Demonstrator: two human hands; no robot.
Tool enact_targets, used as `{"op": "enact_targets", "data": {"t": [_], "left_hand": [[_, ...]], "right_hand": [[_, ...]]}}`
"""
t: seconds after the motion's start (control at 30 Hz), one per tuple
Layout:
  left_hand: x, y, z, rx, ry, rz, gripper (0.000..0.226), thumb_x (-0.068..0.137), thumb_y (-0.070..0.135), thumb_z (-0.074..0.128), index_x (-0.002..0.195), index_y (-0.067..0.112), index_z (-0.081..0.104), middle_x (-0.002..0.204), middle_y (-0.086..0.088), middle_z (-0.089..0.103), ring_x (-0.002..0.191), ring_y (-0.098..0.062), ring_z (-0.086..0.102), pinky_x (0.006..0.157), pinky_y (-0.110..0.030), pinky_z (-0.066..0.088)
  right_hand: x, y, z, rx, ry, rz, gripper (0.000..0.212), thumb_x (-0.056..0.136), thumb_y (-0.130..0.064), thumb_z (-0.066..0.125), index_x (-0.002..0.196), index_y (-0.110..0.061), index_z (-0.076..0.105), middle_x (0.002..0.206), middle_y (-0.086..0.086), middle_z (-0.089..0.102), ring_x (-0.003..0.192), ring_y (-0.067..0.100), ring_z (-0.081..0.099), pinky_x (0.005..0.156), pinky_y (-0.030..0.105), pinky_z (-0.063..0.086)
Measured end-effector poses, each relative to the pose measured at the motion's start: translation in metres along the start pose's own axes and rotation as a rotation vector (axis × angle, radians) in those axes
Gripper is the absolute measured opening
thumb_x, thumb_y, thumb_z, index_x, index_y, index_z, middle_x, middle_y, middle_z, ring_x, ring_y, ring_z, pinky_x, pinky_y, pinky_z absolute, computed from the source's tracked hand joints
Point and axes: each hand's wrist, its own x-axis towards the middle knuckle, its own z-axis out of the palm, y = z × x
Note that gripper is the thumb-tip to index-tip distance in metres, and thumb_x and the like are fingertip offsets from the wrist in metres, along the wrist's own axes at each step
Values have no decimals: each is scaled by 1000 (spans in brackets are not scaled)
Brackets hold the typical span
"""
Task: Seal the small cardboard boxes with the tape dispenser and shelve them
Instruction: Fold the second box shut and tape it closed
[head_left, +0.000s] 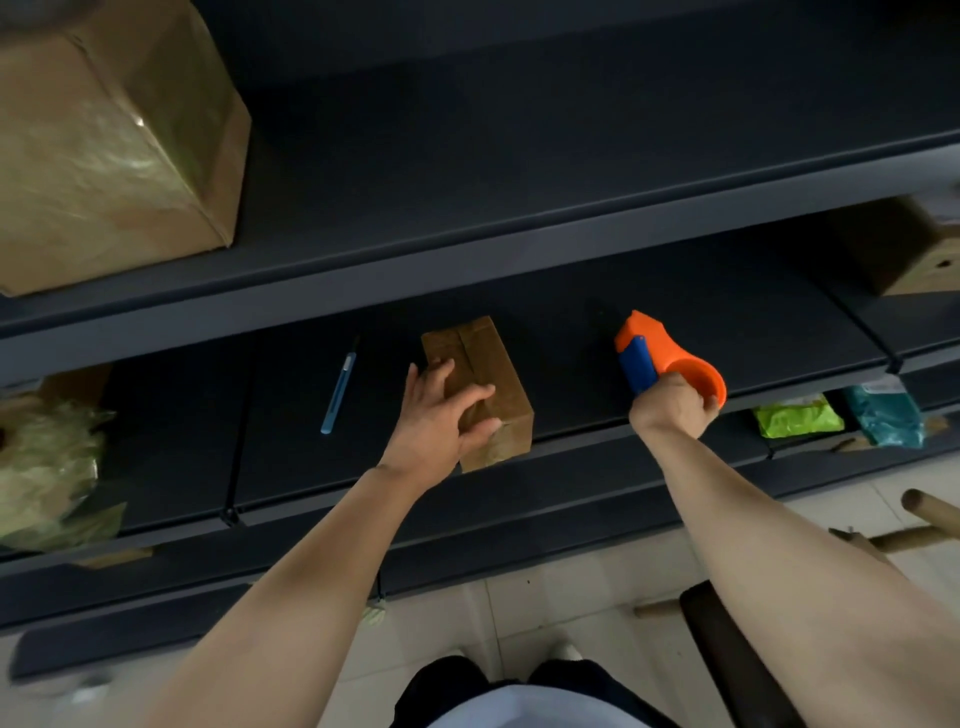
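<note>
Three cardboard boxes, one tape dispenser, one blue pen, two hands

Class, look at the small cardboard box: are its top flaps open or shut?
Shut: the small cardboard box has both flaps lying flat, meeting at a centre seam, under the left hand.

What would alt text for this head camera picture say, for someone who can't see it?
Seen from above, a person's left hand rests on a small cardboard box on a dark shelf, while the right hand grips an orange and blue tape dispenser beside it. A blue knife lies left of the box.
</note>
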Motion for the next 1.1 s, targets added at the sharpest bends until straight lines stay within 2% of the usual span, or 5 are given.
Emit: {"op": "enact_targets", "data": {"t": [0.17,0.3,0.63,0.83,1.1], "left_hand": [[0,9,3,-133,13,-39,43,90,39,58,130,28,48,152,-7,15,145,-26,-5,117,-39,-11],[1,14,-3,-290,14,-125,41,84,38,66,121,33,49,144,1,19,142,-17,6,118,-42,-10],[10,19,-39,-654,126,-144,23,96,38,49,109,24,62,123,1,52,117,-17,49,103,-36,40],[10,41,-67,-1093,-378,-235,27,91,44,54,94,21,68,90,0,70,88,-14,65,71,-26,49],[31,40,-72,-851,-225,-196,21,96,23,52,79,17,61,77,0,61,76,-10,56,62,-21,45]], "right_hand": [[-38,-12,-23,411,94,-164,8,88,-18,56,86,-12,53,71,4,54,81,33,59,94,38,43],[-71,-18,-45,675,-13,-266,31,86,-29,63,66,-11,48,63,4,48,61,22,47,60,32,36],[-122,-4,-54,965,-395,-358,96,59,-70,72,87,20,51,74,18,55,67,28,53,66,37,40],[-138,-1,-56,991,-404,-363,70,60,-54,70,75,14,59,64,11,60,55,13,59,53,18,45],[-157,-14,-65,814,-373,-333,29,84,-35,71,73,-8,65,56,-8,65,52,2,61,53,14,44]]}}
